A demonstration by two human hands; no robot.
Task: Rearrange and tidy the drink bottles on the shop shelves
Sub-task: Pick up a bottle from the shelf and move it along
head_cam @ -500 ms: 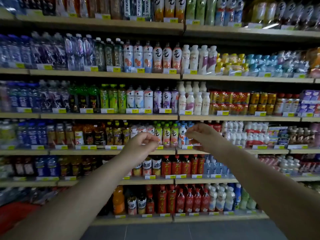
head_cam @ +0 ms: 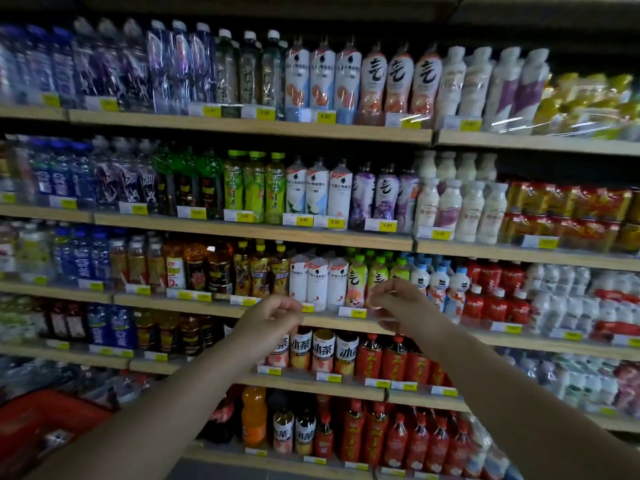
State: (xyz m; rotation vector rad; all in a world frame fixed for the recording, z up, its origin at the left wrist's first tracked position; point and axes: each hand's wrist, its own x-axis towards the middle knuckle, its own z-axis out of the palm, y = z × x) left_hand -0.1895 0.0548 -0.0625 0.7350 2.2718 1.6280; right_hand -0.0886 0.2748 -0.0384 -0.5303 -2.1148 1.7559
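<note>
— Two hands are out in front of the shelves; the left hand (head_cam: 273, 315) is loosely curled, fingers bent inward, gripping nothing that I can make out; the right hand (head_cam: 398, 301) has thumb and fingertips pinched together, and whether anything sits in that pinch I cannot tell.

— Where are they against the stock?

— Both hover at the front edge of the middle shelf (head_cam: 214, 304); the left is just below the white-labelled bottles (head_cam: 317, 284); the right is in front of the green-capped bottles (head_cam: 356, 282), near a yellow price tag (head_cam: 353, 312); neither hand clearly touches a bottle.

— And the drink bottles themselves?

— Upright in rows on every shelf; just right of the right hand stand small blue-capped bottles (head_cam: 438, 282), then red bottles (head_cam: 491, 299); left of the white ones are yellow-capped brown bottles (head_cam: 259, 271); below the hands, cans with large characters (head_cam: 323, 351) sit beside dark red bottles (head_cam: 393, 362); an orange bottle (head_cam: 254, 415) stands on the lowest shelf.

— Higher up?

— Green tea bottles (head_cam: 254, 187) beside more white ones, then purple-labelled bottles (head_cam: 386, 195) and pale milky bottles (head_cam: 471, 209); the far left and right are too blurred to read.

— Anything on the floor side?

— A red basket (head_cam: 45, 420) at lower left, well apart from both hands.
</note>
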